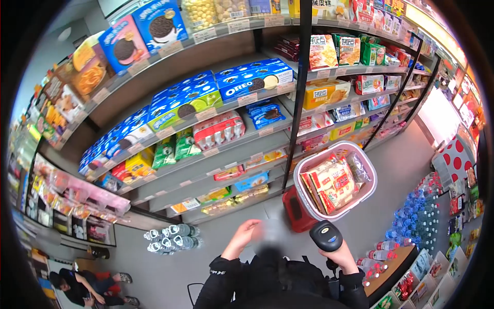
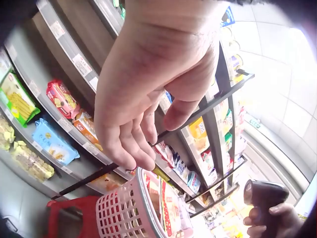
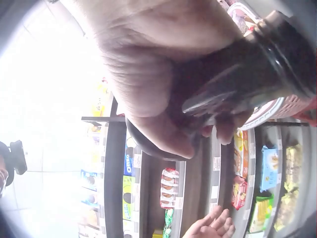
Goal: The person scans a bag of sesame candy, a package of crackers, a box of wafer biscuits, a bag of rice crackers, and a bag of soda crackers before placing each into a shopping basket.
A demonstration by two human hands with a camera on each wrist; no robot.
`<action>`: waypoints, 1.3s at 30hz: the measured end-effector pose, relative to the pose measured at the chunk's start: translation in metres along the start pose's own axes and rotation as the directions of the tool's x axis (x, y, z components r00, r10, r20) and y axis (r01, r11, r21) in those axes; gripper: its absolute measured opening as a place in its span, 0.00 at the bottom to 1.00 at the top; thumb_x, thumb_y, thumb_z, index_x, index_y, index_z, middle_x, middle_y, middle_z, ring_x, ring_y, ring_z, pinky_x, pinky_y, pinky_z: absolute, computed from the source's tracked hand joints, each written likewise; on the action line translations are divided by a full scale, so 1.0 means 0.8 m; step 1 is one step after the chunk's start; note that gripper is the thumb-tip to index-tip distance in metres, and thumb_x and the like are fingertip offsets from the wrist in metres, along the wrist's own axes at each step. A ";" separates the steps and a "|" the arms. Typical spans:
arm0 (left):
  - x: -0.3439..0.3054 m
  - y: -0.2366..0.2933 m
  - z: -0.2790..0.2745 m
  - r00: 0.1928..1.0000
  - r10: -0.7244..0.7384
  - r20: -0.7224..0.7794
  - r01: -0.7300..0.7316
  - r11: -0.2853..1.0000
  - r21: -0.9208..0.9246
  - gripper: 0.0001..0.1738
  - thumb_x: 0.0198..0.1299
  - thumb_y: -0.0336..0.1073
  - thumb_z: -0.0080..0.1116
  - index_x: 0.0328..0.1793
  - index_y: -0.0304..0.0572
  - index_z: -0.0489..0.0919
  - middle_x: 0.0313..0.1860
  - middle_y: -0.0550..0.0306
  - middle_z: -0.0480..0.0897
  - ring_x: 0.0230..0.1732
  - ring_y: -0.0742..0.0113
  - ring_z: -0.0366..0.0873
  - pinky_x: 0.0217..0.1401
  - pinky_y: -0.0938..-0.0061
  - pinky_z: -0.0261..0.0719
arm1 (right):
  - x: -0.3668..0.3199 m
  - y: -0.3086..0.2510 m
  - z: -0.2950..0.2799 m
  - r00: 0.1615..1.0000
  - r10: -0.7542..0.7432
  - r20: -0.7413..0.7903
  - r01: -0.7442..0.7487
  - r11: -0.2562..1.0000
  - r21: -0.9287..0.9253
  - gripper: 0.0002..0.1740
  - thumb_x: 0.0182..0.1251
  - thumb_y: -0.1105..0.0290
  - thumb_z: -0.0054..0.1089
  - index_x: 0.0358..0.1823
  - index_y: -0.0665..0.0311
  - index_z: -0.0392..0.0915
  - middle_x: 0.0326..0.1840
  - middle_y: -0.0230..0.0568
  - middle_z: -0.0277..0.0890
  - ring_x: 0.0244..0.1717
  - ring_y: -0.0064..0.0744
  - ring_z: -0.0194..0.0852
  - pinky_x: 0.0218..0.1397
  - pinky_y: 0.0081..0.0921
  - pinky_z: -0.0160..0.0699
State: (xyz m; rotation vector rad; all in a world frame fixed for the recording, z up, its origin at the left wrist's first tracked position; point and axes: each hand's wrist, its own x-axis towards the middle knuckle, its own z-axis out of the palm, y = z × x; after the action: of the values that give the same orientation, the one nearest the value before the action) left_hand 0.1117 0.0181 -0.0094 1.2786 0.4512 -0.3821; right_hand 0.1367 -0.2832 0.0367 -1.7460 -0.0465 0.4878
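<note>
My right hand point(image 1: 343, 257) grips a black handheld barcode scanner point(image 1: 325, 235), its fingers wrapped round the handle. In the right wrist view the scanner point(image 3: 223, 89) fills much of the upper right. My left hand point(image 1: 241, 240) holds nothing; its fingers hang loosely bent in the left wrist view, overlapping the shelves and the basket rim. Just beyond both hands is a pale pink plastic basket point(image 1: 366, 198) with red-and-cream snack packs point(image 1: 332, 181) and a dark clear-wrapped pack point(image 1: 358, 167) inside. A red stool point(image 1: 298, 210) stands under the basket.
Tall shelves curve across the front, with blue Oreo boxes point(image 1: 252, 82) and other snacks. Bottled water packs point(image 1: 172, 238) stand on the floor at left. More bottles point(image 1: 419, 211) line the right side. A seated person point(image 1: 90, 288) is at the lower left.
</note>
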 end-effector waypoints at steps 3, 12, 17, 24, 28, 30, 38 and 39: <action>-0.024 -0.018 -0.001 0.999 0.027 -0.045 -0.027 0.999 -0.018 0.16 0.56 0.32 0.43 0.52 0.38 0.66 0.43 0.53 0.74 0.38 0.68 0.75 0.41 0.79 0.72 | -0.021 0.009 -0.004 0.999 0.037 0.006 -0.037 0.997 0.063 0.24 0.37 0.75 0.65 0.40 0.66 0.70 0.35 0.32 0.73 0.36 0.20 0.68 0.42 0.21 0.68; -0.093 -0.057 -0.017 0.983 0.062 -0.173 -0.077 0.994 -0.077 0.16 0.57 0.31 0.41 0.52 0.36 0.65 0.42 0.53 0.74 0.37 0.68 0.75 0.40 0.79 0.73 | -0.045 0.012 0.004 0.997 -0.024 0.078 0.017 0.996 0.093 0.23 0.37 0.76 0.65 0.40 0.66 0.70 0.35 0.31 0.73 0.36 0.20 0.68 0.41 0.21 0.68; -0.095 -0.066 -0.037 0.974 0.060 -0.219 -0.092 0.986 -0.140 0.16 0.57 0.30 0.40 0.52 0.36 0.65 0.42 0.53 0.74 0.37 0.68 0.75 0.39 0.79 0.73 | -0.041 0.004 0.015 0.996 -0.013 0.090 0.004 0.996 0.092 0.23 0.37 0.76 0.65 0.40 0.66 0.70 0.35 0.31 0.73 0.36 0.20 0.68 0.41 0.20 0.68; -0.063 -0.055 -0.093 0.962 0.062 -0.268 -0.121 0.971 -0.208 0.15 0.56 0.27 0.38 0.51 0.36 0.65 0.42 0.51 0.74 0.37 0.67 0.76 0.38 0.79 0.74 | -0.007 -0.018 0.044 0.995 0.012 0.096 -0.014 1.000 0.021 0.22 0.37 0.77 0.65 0.39 0.66 0.70 0.35 0.31 0.73 0.36 0.20 0.68 0.41 0.21 0.68; -0.042 -0.034 -0.140 0.953 0.068 -0.296 -0.140 0.964 -0.227 0.15 0.56 0.27 0.38 0.51 0.36 0.65 0.42 0.50 0.74 0.37 0.66 0.76 0.37 0.80 0.74 | 0.029 -0.031 0.081 0.996 0.037 0.081 -0.036 0.999 -0.017 0.22 0.36 0.76 0.66 0.38 0.66 0.71 0.34 0.32 0.73 0.36 0.20 0.69 0.42 0.21 0.68; -0.026 -0.026 -0.171 0.949 0.064 -0.308 -0.140 0.962 -0.232 0.15 0.56 0.27 0.38 0.51 0.36 0.65 0.42 0.50 0.74 0.37 0.66 0.76 0.37 0.79 0.74 | 0.050 -0.039 0.104 0.995 0.046 0.086 -0.045 0.999 -0.021 0.22 0.36 0.76 0.66 0.38 0.66 0.71 0.34 0.32 0.73 0.36 0.20 0.69 0.42 0.21 0.68; 0.081 -0.021 -0.298 0.930 0.033 -0.365 -0.125 0.965 -0.232 0.15 0.54 0.31 0.43 0.49 0.39 0.68 0.40 0.54 0.75 0.35 0.70 0.74 0.37 0.80 0.72 | 0.134 -0.077 0.193 0.982 0.141 0.124 -0.129 0.987 -0.100 0.21 0.36 0.75 0.66 0.37 0.66 0.71 0.33 0.32 0.73 0.36 0.20 0.69 0.42 0.21 0.68; 0.102 -0.030 -0.310 0.925 0.022 -0.379 -0.117 0.966 -0.231 0.13 0.54 0.32 0.43 0.45 0.38 0.70 0.36 0.55 0.76 0.32 0.71 0.74 0.33 0.80 0.72 | 0.142 -0.078 0.200 0.983 0.147 0.114 -0.136 0.986 -0.098 0.21 0.36 0.75 0.66 0.37 0.66 0.71 0.33 0.32 0.73 0.36 0.20 0.69 0.42 0.21 0.68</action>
State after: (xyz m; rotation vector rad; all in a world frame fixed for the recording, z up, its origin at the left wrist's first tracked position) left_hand 0.1420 0.2507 -0.1275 1.1157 0.7507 -0.0129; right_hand 0.1988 -0.0870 0.0381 -1.8141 -0.0304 0.7047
